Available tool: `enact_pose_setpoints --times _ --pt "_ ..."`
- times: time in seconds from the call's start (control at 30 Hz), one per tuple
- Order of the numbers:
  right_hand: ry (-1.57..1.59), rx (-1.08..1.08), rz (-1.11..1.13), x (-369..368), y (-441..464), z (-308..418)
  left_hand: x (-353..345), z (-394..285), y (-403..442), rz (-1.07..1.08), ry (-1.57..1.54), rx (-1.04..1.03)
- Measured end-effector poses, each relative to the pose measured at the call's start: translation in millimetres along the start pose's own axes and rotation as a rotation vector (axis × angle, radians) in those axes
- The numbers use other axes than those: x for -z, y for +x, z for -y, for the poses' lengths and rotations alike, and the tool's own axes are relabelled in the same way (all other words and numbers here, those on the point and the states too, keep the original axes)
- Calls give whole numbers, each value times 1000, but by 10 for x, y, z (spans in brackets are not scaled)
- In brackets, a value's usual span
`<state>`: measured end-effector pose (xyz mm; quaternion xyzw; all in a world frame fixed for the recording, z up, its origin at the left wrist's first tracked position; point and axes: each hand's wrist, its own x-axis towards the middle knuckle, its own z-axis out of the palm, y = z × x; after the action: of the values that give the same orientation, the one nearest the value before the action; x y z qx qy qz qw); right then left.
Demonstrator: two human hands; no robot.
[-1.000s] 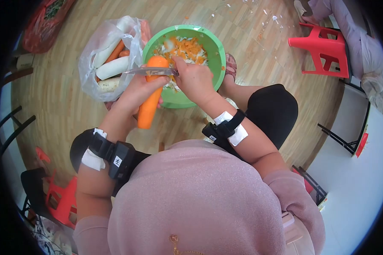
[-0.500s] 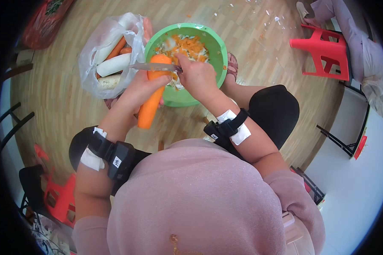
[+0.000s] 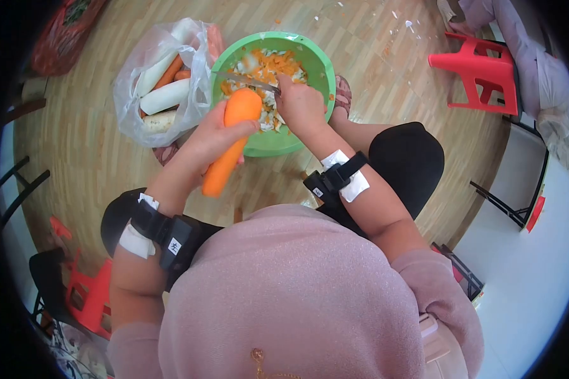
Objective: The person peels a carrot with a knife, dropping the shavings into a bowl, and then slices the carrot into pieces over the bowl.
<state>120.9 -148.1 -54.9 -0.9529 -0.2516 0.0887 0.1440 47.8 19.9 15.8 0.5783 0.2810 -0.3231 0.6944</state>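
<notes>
My left hand [image 3: 215,136] is wrapped round a large orange carrot [image 3: 242,108], which tilts with its upper end over the near rim of a green basin [image 3: 327,69]. In my right hand [image 3: 300,108] is a knife [image 3: 246,80], its blade pointing left above the basin, just beyond the carrot's upper end and apart from it. Orange and white peelings [image 3: 278,63] lie in the basin.
Left of the basin stands a clear plastic bag [image 3: 128,95] with white radishes [image 3: 164,96] and carrots. A red bag [image 3: 63,44] lies at the far left. At the right is a red stool [image 3: 477,72] beside another person's leg [image 3: 515,38]. White scraps dot the floor.
The knife has moved off the carrot, away from me and over the basin. The carrot's upper end has shifted slightly toward me and to the right.
</notes>
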Motion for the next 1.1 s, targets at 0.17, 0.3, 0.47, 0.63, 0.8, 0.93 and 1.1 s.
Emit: enact_pose_setpoints --times 0.17,0.3,0.47,0.63,0.8,0.93,1.1 --pt "208 46 37 122 -27 159 49 7 33 -35 -8 -15" --pt "185 60 72 173 -32 224 45 14 48 -57 28 -32" --pt "168 166 -6 127 -43 196 35 -14 33 -64 79 -52" --pt "152 182 -17 111 -52 188 72 19 62 -18 189 -92" --pt "25 18 61 83 -52 204 44 65 50 -97 136 -112" --pt "-66 -6 40 -45 -7 -36 29 113 20 51 151 -66" --pt "-14 -8 53 -66 -29 -50 4 67 30 -26 247 -64"
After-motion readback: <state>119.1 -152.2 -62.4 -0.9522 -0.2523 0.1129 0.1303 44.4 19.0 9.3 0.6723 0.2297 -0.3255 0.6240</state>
